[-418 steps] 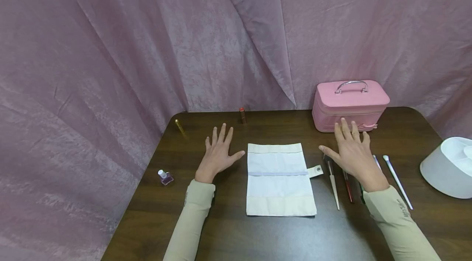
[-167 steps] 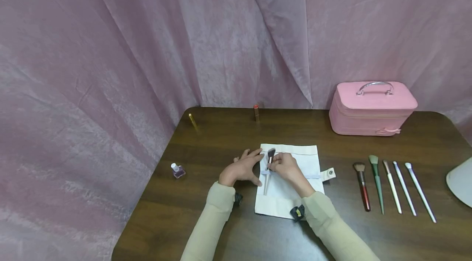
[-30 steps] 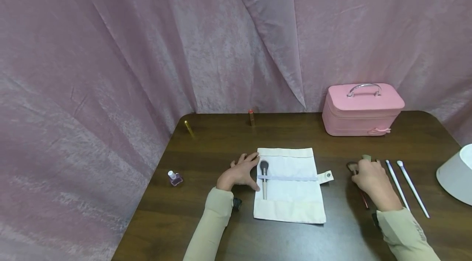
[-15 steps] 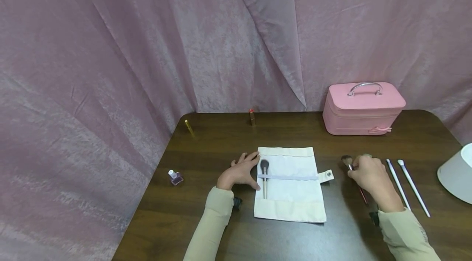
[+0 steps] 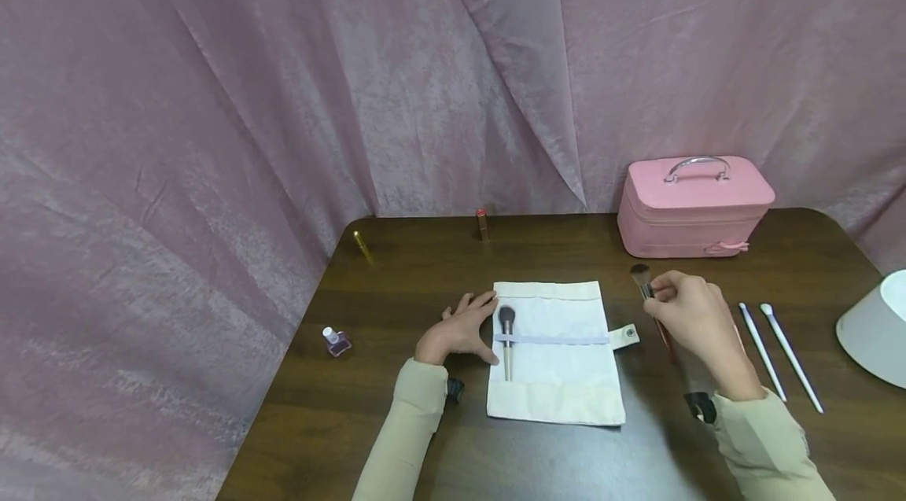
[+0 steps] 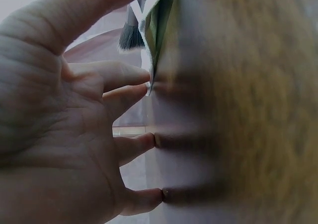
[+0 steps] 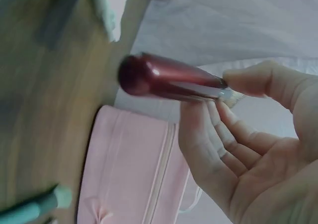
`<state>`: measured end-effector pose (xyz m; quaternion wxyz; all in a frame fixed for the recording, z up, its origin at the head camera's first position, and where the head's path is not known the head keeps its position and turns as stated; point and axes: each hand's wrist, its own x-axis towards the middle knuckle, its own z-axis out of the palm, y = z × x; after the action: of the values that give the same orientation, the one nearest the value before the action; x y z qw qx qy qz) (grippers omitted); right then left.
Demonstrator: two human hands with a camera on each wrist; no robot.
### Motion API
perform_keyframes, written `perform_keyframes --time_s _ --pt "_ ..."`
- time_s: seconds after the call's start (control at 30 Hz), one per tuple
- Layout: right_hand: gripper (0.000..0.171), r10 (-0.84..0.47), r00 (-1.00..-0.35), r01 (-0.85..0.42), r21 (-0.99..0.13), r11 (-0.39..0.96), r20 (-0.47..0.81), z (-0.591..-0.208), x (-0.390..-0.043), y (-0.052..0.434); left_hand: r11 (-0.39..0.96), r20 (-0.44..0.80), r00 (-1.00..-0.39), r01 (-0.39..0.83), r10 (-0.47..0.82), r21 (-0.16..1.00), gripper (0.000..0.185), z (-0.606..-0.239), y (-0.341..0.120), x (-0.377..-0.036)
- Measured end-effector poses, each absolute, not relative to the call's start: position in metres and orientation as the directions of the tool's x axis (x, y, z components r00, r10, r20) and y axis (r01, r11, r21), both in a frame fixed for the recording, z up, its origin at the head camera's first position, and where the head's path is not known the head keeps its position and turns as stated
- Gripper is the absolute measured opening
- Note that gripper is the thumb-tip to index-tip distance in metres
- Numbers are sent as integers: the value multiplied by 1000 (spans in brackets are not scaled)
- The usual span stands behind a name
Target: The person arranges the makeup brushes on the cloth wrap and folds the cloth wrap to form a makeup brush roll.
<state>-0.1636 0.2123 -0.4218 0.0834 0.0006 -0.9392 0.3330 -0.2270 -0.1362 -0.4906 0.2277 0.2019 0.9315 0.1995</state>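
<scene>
Two hands: both at work over the tabletop (image 5: 425, 265), one on each side of the pouch (image 5: 555, 375).
Right hand (image 5: 690, 316): raised just right of the pouch, grip clamped by thumb and fingertips on the red brush (image 5: 650, 300), near its ferrule; bristles up and away, handle slanting down toward the wrist.
Left hand (image 5: 456, 328): flat, fingers straight and relaxed, pressing the pouch's left edge; nothing held.
Pouch: lying open, one brush (image 5: 506, 336) already tucked under its band (image 5: 559, 340) at the left end.
Risk, slip: pinch sits high on a glossy handle, so likely to pivot or drop if turned quickly.
Risk, snag: bristles or handle tip could catch on the band and bunch the cloth, more so if the left hand lifts.
Risk, knock: a low sweep could nudge the tucked brush out of its slot.
Risk, scatter: sleeve passing close to the white brushes (image 5: 775, 355) on the right could roll them.
</scene>
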Motion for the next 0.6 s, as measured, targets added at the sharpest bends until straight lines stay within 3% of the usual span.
perform_keyframes --time_s 0.6 --pt "27 160 -954 -109 -788 606 255 -410 -178 172 825 -330 -812 294 482 482 106 -493 -139 -228"
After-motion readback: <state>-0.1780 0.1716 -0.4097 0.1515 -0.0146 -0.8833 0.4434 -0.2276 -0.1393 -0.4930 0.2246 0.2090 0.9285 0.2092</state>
